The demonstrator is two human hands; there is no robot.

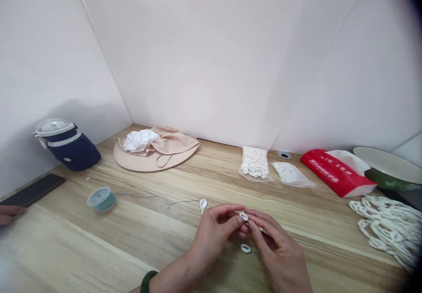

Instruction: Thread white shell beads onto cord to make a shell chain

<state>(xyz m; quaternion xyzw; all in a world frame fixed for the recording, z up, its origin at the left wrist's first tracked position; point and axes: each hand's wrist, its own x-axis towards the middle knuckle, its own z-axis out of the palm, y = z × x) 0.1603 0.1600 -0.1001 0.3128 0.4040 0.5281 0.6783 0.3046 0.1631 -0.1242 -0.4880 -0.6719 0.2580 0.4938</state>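
Apparently, left hand point(213, 236) and right hand point(275, 249) pinch a cowrie shell point(244, 216).

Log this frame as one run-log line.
left hand; right hand; both holding white cowrie shell; second shell on wooden tabletop; teal cord spool

A white cowrie shell point(243, 216) is held up, its slit showing — a second shell point(245, 248) lies flat just below, and a third shell point(203, 204) stands tilted at the end of thin grey cord point(182, 202) trailing from a teal spool point(101, 199)
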